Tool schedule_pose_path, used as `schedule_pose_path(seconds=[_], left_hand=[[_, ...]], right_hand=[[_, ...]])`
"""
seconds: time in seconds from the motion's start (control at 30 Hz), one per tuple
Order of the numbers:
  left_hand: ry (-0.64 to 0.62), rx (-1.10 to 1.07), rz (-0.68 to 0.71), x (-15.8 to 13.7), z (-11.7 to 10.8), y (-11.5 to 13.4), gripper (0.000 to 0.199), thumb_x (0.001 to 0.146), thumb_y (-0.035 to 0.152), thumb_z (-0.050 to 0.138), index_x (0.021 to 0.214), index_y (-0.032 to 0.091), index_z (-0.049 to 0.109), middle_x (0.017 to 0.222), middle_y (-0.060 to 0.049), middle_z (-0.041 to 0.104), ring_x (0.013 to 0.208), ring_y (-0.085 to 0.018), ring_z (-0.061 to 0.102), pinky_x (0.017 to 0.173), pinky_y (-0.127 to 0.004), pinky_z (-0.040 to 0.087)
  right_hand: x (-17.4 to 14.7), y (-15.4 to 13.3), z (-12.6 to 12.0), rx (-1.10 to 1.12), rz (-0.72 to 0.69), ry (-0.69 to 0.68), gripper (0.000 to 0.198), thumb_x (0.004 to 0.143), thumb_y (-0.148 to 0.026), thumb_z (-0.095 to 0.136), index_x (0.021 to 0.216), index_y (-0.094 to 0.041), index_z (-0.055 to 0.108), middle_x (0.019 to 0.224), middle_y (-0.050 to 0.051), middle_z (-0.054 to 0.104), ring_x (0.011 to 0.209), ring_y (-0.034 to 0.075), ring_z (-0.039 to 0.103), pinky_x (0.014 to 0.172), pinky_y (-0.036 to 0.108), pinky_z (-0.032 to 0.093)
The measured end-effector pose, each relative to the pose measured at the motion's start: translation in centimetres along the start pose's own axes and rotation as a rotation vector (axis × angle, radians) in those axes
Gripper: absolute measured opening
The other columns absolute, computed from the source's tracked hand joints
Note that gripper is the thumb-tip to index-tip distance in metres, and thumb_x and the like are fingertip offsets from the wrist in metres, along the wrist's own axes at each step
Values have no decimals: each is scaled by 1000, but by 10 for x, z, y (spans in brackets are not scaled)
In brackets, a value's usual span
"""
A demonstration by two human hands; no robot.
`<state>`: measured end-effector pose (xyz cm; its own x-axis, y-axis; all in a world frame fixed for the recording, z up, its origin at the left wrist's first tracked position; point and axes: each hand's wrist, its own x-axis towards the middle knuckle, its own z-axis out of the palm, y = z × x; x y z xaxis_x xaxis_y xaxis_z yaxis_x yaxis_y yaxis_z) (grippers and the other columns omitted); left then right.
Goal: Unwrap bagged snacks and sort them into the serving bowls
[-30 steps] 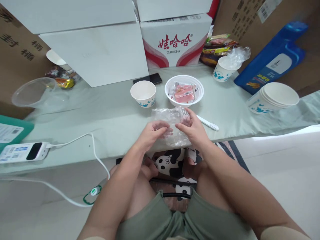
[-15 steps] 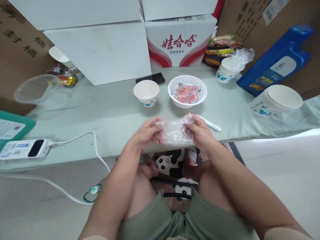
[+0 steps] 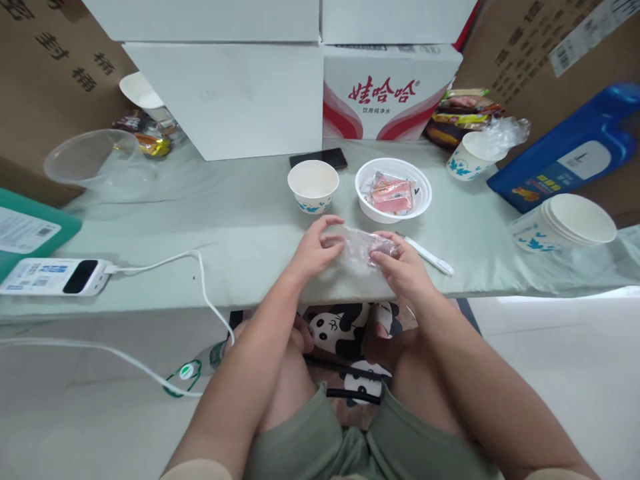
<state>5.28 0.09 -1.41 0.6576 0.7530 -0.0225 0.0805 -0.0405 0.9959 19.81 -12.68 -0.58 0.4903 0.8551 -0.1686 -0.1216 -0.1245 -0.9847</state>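
A crinkled clear plastic bag (image 3: 357, 250) hangs over the front of the table, pinched at its right end by my right hand (image 3: 407, 267). My left hand (image 3: 317, 250) is beside the bag's left edge, fingers apart and curved; whether they touch the film is hard to see. Just beyond my hands stand a paper bowl (image 3: 313, 181) with blue leaf prints and a white plastic bowl (image 3: 425, 200) holding pink wrapped packets (image 3: 393, 195). Right of my right hand lies a slim white-handled tool (image 3: 435, 260), partly hidden by my fingers.
Behind the bowls are a black phone (image 3: 320, 159) and white cartons (image 3: 260, 100). To the right are stacked paper bowls (image 3: 565, 223), a blue bottle (image 3: 560, 153) and a paper cup (image 3: 467, 160). At left sit a clear tub (image 3: 93, 160) and a power bank (image 3: 55, 277) with a white cable (image 3: 203, 280).
My left hand has let go of the bag's left side and its fingers have spread. The bag is now gathered towards my right hand. The view has shifted a little.
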Motion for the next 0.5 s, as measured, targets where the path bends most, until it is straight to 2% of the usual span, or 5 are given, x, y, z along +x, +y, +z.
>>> schedule_pose_path(seconds=[0.07, 0.13, 0.33, 0.43, 0.5], left_hand=[[178, 229, 140, 2, 2, 0, 27, 72, 17, 69, 99, 22, 71, 123, -8, 55, 115, -23, 58, 103, -40, 48], [222, 335, 188, 2, 1, 1, 15, 75, 20, 67, 89, 21, 74, 116, -8, 57, 118, -25, 55, 113, -43, 39], [-253, -191, -18, -9, -7, 2, 36, 87, 49, 57, 92, 16, 72, 89, -6, 68, 86, -20, 61, 80, -33, 47], [-334, -268, -4, -13, -9, 2, 33, 75, 43, 74, 92, 15, 70, 86, -4, 68, 79, -17, 61, 76, -30, 45], [-316, -268, -15, -13, -9, 3, 30, 74, 39, 76, 91, 15, 68, 82, -3, 67, 75, -16, 60, 73, -29, 45]], right_hand=[[2, -2, 12, 116, -19, -15, 33, 66, -37, 74, 92, -25, 58, 79, -3, 61, 69, 14, 55, 69, 30, 47], [4, -3, 24, 200, -29, -34, 28, 64, -34, 72, 87, -25, 57, 78, -3, 61, 70, 14, 55, 70, 30, 48], [7, 5, 39, -29, -171, 52, 26, 74, -36, 68, 97, -25, 60, 88, 0, 63, 76, 16, 58, 75, 33, 51], [6, 13, 39, -210, -274, 174, 42, 73, -37, 76, 110, -25, 60, 107, 4, 63, 92, 19, 61, 83, 35, 52], [6, 17, 37, -254, -278, 149, 41, 75, -42, 76, 108, -24, 61, 106, 6, 65, 92, 20, 62, 82, 36, 53]])
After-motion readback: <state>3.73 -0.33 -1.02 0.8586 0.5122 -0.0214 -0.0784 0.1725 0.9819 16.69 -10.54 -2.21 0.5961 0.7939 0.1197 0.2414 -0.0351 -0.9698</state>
